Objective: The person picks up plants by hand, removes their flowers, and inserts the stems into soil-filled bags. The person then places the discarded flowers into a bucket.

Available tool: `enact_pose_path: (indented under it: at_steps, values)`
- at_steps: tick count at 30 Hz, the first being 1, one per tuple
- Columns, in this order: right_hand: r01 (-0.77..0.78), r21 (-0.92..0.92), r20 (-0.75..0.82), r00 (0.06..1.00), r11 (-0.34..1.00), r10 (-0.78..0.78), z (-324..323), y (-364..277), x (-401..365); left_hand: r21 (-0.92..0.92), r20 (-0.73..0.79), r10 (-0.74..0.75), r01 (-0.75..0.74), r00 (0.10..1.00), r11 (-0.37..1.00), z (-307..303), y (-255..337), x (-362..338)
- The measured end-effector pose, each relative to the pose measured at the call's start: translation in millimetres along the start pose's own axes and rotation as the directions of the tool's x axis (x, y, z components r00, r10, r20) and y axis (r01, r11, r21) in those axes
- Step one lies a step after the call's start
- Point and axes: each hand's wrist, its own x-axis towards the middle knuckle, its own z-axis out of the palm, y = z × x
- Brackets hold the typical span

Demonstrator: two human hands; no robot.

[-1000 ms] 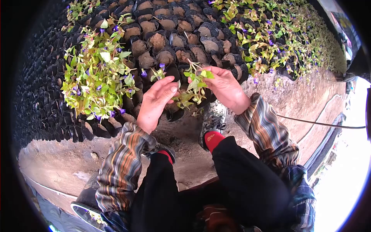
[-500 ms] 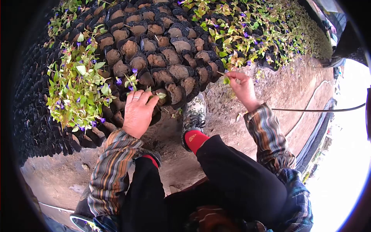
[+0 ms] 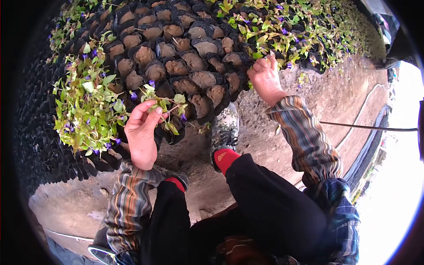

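My left hand (image 3: 142,132) pinches a leafy sprig (image 3: 168,105) with small purple flowers between thumb and fingers, above the front edge of the pots. Its leaves spread to the right of my fingertips. My right hand (image 3: 266,83) is closed, fingers curled down by the rightmost soil pots, below the leafy plants; whatever it may hold is hidden. Between the two hands stand rows of black soft-walled pots (image 3: 204,80) filled with brown soil. A bushy heap of green cuttings with purple flowers (image 3: 86,104) lies on the pots left of my left hand.
Flowering plants (image 3: 287,37) fill the pots at upper right. Bare soil ground (image 3: 327,99) runs along the bed, with a dark hose (image 3: 371,127) at right. My camouflage shoe (image 3: 225,128) is against the bed's front edge.
My left hand has lifted off the pots and turned, now raising the sprig in a pinch. The right hand has moved up and slightly left, toward the pots beside the plants.
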Motion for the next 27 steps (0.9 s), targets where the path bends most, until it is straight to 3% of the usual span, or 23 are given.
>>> enact_pose_path:
  at_steps: [4,5,7,8,10,12,15,20,23,27]
  values:
    - [-0.044,-0.005,0.087,0.995,0.999,0.044,-0.2,-4.7,3.6,-0.013,0.064,-0.057,0.058,0.996,0.998,-3.6,-6.1,1.1]
    - [-0.052,0.053,-0.09,0.994,0.997,0.057,-9.4,-12.1,7.5,-0.028,0.07,-0.09,0.092,0.993,0.995,-3.9,-5.6,0.9]
    - [-0.058,0.337,-0.216,0.967,0.94,0.137,-39.1,-37.8,20.2,-0.075,0.102,-0.148,0.156,0.984,0.985,-5.4,-6.4,1.4]
    - [-0.078,0.478,-0.146,0.975,0.875,0.166,-53.6,-51.9,25.4,-0.108,0.112,-0.163,0.175,0.98,0.979,-4.2,-5.0,0.7]
    - [-0.061,0.834,-0.046,0.983,0.548,0.179,-68.4,-84.2,40.2,-0.128,0.105,-0.183,0.196,0.977,0.972,-2.1,-1.7,0.6]
    - [0.059,0.859,-0.106,0.992,0.509,0.063,-81.4,-110.2,54.1,-0.128,0.102,-0.195,0.208,0.975,0.97,-2.0,0.7,0.5]
    - [0.229,0.7,-0.25,0.966,0.676,-0.068,-103.9,-140.4,63.2,-0.153,0.003,-0.145,0.144,0.989,0.978,-1.1,-5.2,-0.6]
    - [0.099,0.732,-0.12,0.993,0.674,-0.015,-99.3,-161.9,59.9,-0.178,0.024,-0.126,0.128,0.992,0.976,-3.8,-18.7,-5.5]
    - [-0.144,0.869,0.122,0.99,0.473,0.077,-85.6,-159.0,56.2,-0.167,0.042,-0.255,0.258,0.966,0.952,0.1,-7.0,-10.2]
    - [-0.306,0.922,0.294,0.952,0.238,0.088,-75.1,-150.8,43.8,-0.13,0.226,-0.287,0.321,0.931,0.938,7.1,0.2,-14.6]
